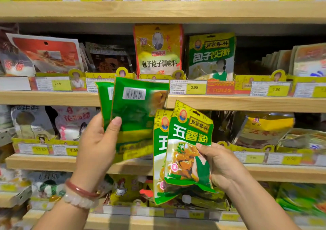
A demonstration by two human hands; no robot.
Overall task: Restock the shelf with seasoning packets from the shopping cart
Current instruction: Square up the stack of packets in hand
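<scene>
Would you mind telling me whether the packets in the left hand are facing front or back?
Back side out: the packets in the left hand show a barcode label and no front artwork.

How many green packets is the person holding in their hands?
4. Two back-side-out packets are fanned in the left hand, barcodes showing. Two front-facing packets overlap in the right hand. More could be hidden behind them.

Left hand [98, 141], right hand [218, 161] gripping
</scene>
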